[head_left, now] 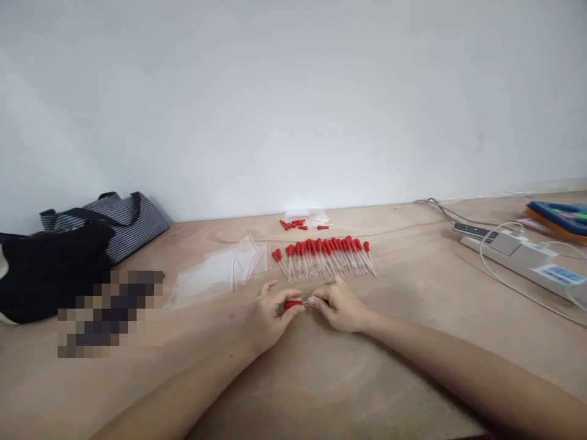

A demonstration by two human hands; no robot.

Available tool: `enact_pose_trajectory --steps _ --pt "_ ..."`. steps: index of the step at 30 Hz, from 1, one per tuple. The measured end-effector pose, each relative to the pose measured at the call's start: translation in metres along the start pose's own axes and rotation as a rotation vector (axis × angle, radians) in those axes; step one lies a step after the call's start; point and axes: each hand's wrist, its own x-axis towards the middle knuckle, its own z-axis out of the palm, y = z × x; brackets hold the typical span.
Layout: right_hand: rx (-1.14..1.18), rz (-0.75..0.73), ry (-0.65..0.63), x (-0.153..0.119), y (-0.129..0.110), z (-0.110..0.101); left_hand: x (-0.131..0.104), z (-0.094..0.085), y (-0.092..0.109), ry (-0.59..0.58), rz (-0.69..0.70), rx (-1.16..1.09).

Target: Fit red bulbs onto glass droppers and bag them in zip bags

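Observation:
My left hand (275,315) pinches a red rubber dropper bulb (293,304) between thumb and fingertips. From the right, my right hand (342,305) grips the thin clear glass tube (306,303) that meets the bulb's open end; how far the tube sits inside cannot be made out. Just beyond both hands lies a row of several droppers (328,253), red bulbs away from me and clear tips toward me. Farther back are loose red bulbs (293,224) beside a small clear bag (307,216) with thin tubes.
Clear zip bags (215,272) with red seal lines lie overlapping at left. A striped bag (142,220) and a black bag (55,269) stand farther left, near a blurred-out patch. At right are a power strip (527,260) with cables and a blue-orange object (559,217).

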Motion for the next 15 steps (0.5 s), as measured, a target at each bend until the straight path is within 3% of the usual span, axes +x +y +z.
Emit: enact_pose_trajectory --steps 3,6,9,12,15 --pt "0.080 0.048 0.076 0.002 0.004 0.000 0.004 -0.002 -0.001 0.020 -0.153 -0.110" --pt "0.205 0.062 0.120 0.003 0.005 0.002 0.006 0.003 0.001 0.040 -0.355 -0.406" --pt "0.246 -0.005 0.130 0.002 0.002 0.006 0.007 0.010 0.006 0.053 -0.447 -0.662" --pt "0.222 -0.062 0.139 -0.001 -0.001 0.008 0.011 0.010 0.007 0.171 -0.527 -0.876" --pt "0.186 -0.065 0.192 -0.005 0.001 0.007 0.023 -0.005 -0.001 0.261 -0.669 -0.969"
